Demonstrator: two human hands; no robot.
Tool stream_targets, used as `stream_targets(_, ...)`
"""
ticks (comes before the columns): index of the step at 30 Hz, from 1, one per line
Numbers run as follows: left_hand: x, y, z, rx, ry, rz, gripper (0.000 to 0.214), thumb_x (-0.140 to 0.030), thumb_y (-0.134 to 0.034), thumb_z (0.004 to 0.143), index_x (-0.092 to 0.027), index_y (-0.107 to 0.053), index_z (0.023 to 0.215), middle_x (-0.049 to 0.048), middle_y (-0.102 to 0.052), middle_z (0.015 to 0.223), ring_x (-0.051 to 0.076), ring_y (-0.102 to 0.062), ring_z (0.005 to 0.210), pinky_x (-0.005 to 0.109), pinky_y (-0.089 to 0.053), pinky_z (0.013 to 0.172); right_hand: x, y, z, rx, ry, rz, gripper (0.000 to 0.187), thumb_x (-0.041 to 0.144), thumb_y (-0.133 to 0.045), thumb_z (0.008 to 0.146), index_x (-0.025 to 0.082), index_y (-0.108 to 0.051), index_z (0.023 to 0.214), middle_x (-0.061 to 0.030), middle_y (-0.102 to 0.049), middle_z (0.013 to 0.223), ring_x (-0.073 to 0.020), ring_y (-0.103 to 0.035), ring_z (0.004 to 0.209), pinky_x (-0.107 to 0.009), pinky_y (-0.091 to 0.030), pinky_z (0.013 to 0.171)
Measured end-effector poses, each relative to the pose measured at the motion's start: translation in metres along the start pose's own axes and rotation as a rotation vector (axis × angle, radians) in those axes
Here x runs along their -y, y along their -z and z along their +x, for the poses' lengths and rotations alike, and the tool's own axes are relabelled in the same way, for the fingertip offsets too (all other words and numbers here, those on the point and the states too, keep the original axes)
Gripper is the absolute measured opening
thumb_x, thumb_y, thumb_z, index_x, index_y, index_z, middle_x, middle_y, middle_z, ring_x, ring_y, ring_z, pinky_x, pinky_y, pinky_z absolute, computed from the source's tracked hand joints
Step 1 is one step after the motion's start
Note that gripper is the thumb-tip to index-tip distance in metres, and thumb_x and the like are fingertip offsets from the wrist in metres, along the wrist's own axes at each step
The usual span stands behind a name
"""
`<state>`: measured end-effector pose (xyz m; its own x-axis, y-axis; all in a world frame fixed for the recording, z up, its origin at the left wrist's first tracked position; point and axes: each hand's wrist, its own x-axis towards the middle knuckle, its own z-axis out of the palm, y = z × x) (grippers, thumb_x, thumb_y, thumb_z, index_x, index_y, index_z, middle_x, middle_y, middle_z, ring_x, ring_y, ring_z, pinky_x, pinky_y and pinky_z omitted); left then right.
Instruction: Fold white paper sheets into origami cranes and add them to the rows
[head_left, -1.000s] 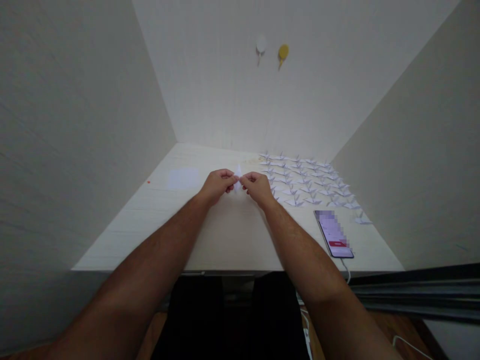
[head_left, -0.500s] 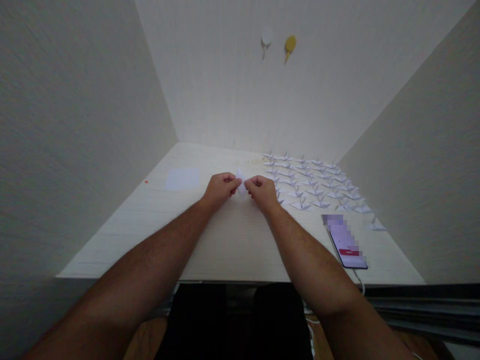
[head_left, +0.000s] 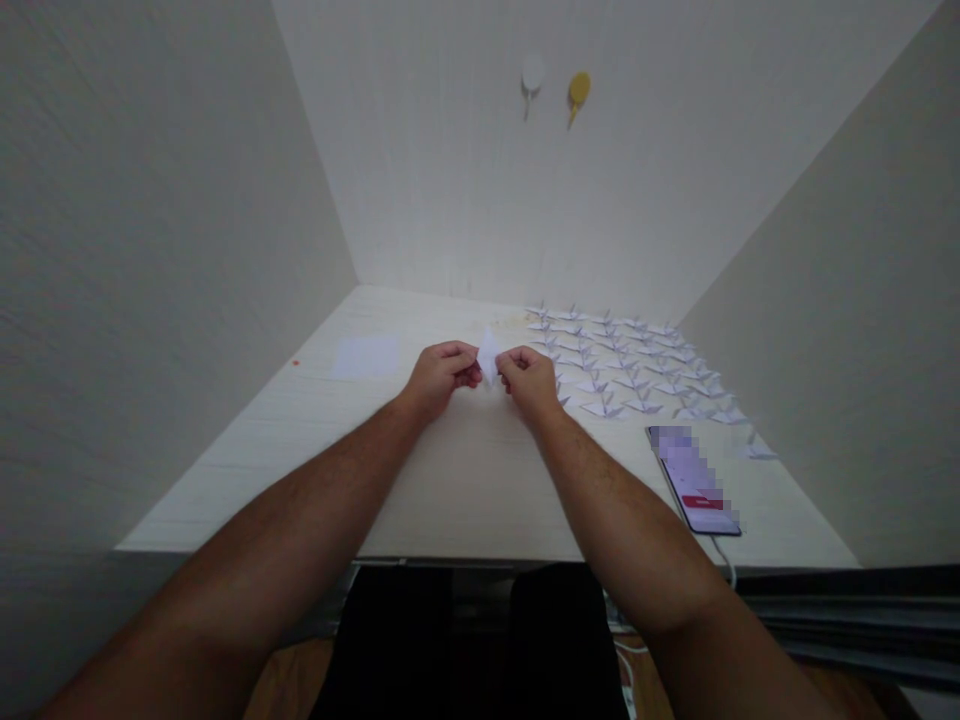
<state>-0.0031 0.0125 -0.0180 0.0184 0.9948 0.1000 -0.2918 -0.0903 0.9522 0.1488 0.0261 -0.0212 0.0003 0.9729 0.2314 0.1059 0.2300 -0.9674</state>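
A small folded piece of white paper (head_left: 488, 358), pointed at top and bottom, stands between my two hands above the middle of the table. My left hand (head_left: 444, 370) pinches its left edge between thumb and fingers. On the other side my right hand (head_left: 527, 374) grips the right edge in the same way. Just right of my right hand, several rows of white paper cranes (head_left: 619, 362) cover the back right of the table, and the hand hides part of the nearest ones.
White paper sheets (head_left: 366, 357) lie at the left, near a tiny orange speck (head_left: 295, 363). A phone (head_left: 694, 480) with a cable rests at the front right of the table (head_left: 465, 490). Walls enclose three sides; a white hook (head_left: 532, 75) and a yellow hook (head_left: 579, 90) hang at the back.
The folded paper has shifted slightly right and more of its face shows between my hands. My right hand has moved a little to the right with it.
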Motion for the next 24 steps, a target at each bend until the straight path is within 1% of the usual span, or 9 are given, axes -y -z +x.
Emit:
stream_targets(6, 0.002, 0.002, -0.002, 0.048, 0.032, -0.02, 0.022, -0.029, -0.075, 0.065, -0.013, -0.064, 0.074, 0.0025, -0.063, 0.062, 0.011, -0.058, 0.054, 0.026, -0.047, 0.057, 0.003, -0.001, -0.003, 0.039, -0.011, 0.101, 0.018, 0.035, -0.064, 0.069, 0.018, -0.059, 0.068, 0.005, -0.054, 0.049, -0.0082, -0.044, 0.041, -0.021, -0.034, 0.042)
stream_targets(10, 0.001, 0.001, -0.005, 0.078, 0.039, -0.033, 0.022, -0.03, -0.075, 0.066, -0.014, -0.062, 0.073, 0.0023, -0.063, 0.061, 0.012, -0.058, 0.054, 0.027, -0.047, 0.058, 0.004, -0.002, -0.004, 0.033, -0.013, 0.104, 0.021, 0.038, -0.064, 0.07, 0.018, -0.059, 0.07, 0.0049, -0.055, 0.049, -0.0082, -0.044, 0.04, -0.022, -0.034, 0.042)
stream_targets(16, -0.003, -0.002, -0.009, 0.02, 0.034, -0.067, 0.023, -0.027, -0.075, 0.064, -0.015, -0.062, 0.078, 0.0006, -0.062, 0.063, 0.012, -0.059, 0.056, 0.027, -0.048, 0.057, 0.004, -0.003, -0.006, 0.027, -0.011, 0.109, 0.022, 0.038, -0.066, 0.068, 0.018, -0.059, 0.073, 0.0053, -0.054, 0.05, -0.0086, -0.046, 0.042, -0.022, -0.037, 0.044)
stream_targets(18, -0.003, -0.003, -0.009, 0.005, 0.018, -0.049, 0.024, -0.028, -0.077, 0.063, -0.015, -0.062, 0.078, -0.0004, -0.061, 0.063, 0.011, -0.057, 0.053, 0.025, -0.046, 0.053, 0.004, -0.003, -0.007, 0.031, -0.009, 0.105, 0.021, 0.038, -0.066, 0.069, 0.019, -0.058, 0.072, 0.0053, -0.055, 0.051, -0.0085, -0.046, 0.042, -0.022, -0.038, 0.044)
stream_targets(21, 0.0, -0.003, -0.007, -0.013, -0.02, 0.055, 0.021, -0.028, -0.077, 0.064, -0.015, -0.062, 0.069, -0.0016, -0.057, 0.055, 0.008, -0.05, 0.045, 0.022, -0.037, 0.046, 0.005, -0.004, -0.01, 0.051, 0.0, 0.068, 0.02, 0.038, -0.064, 0.07, 0.019, -0.058, 0.072, 0.0054, -0.054, 0.051, -0.0087, -0.046, 0.043, -0.022, -0.038, 0.045)
stream_targets(24, 0.002, -0.004, -0.006, -0.052, -0.055, 0.143, 0.021, -0.028, -0.075, 0.066, -0.016, -0.058, 0.062, -0.0026, -0.054, 0.048, 0.007, -0.045, 0.041, 0.022, -0.032, 0.044, 0.006, -0.004, -0.013, 0.053, 0.03, 0.028, 0.019, 0.037, -0.063, 0.072, 0.019, -0.058, 0.072, 0.0046, -0.055, 0.053, -0.0096, -0.048, 0.046, -0.023, -0.04, 0.047)
